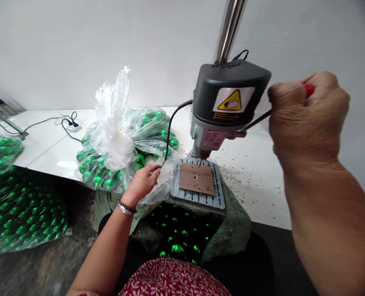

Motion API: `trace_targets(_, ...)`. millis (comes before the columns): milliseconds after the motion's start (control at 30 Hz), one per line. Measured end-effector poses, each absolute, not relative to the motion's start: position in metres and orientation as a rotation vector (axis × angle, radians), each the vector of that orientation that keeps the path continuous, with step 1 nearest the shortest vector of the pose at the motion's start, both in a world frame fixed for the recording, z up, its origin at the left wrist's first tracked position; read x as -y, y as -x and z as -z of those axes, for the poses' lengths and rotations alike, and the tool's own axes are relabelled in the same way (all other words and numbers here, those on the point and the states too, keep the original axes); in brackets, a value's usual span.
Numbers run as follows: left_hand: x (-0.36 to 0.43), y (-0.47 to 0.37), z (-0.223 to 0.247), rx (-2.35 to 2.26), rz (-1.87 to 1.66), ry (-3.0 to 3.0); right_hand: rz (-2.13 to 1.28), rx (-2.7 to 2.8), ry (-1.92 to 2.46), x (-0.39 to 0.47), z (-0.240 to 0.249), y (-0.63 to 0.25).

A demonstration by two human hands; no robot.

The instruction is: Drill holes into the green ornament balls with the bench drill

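A small bench drill press (pixel 231 94) stands before me, its bit pointing down over a brown board (pixel 197 179) on the ridged metal base (pixel 176 185). A small hole shows in the board. My right hand (pixel 308 115) is closed around the red-tipped feed lever (pixel 309 90), raised beside the drill head. Left of the base, my left hand (pixel 143 181) has its thumb and fingers drawn together at the edge of a clear plastic bag (pixel 111 144). Whatever those fingers hold is too hidden to name. Shiny green balls (pixel 104 172) fill the bag.
Below the base, a green woven sack (pixel 239 218) lies open with green balls inside. Dark shavings (pixel 246 181) litter the white table (pixel 262 201). A black cable (pixel 170 127) runs from the drill past my left hand. Another bag of green balls (pixel 19 209) is at left, near a power strip (pixel 72 127).
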State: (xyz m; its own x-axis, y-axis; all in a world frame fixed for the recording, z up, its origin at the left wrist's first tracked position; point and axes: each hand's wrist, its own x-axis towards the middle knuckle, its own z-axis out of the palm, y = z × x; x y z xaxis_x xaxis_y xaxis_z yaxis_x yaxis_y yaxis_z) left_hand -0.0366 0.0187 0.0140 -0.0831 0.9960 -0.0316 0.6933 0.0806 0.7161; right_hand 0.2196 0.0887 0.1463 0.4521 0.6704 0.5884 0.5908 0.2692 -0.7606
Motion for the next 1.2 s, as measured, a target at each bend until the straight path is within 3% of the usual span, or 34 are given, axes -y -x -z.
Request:
trace_targets(200, -0.082, 0.09, 0.002, -2.303, -0.321, -1.877, -0.065, 1.207, 1.367, -0.09, -0.143, -0.219)
trace_targets(533, -0.111, 0.092, 0.009, -2.224, -0.103, -1.788, -0.075, 1.193, 1.36, -0.087, -0.147, -0.218)
trace_targets(633, -0.091, 0.081, 0.002, -2.171, -0.267, -1.842, -0.098, 1.211, 1.367, -0.085, -0.149, -0.217)
trace_targets(733, -0.059, 0.076, -0.01, -2.018, -0.675, -1.85, -0.113, 1.206, 1.363, -0.083, -0.151, -0.216)
trace_targets(900, -0.016, 0.062, -0.014, -1.463, -1.131, -1.425, -0.106, 1.205, 1.323, -0.085, -0.149, -0.217)
trace_targets(1067, -0.014, 0.028, 0.006, -0.933, -1.168, -0.889, -0.107, 1.234, 1.218, -0.087, -0.148, -0.218)
trace_targets(1200, -0.022, 0.002, 0.019, -1.055, -1.069, -0.931, -0.14, 1.235, 1.226, -0.089, -0.147, -0.219)
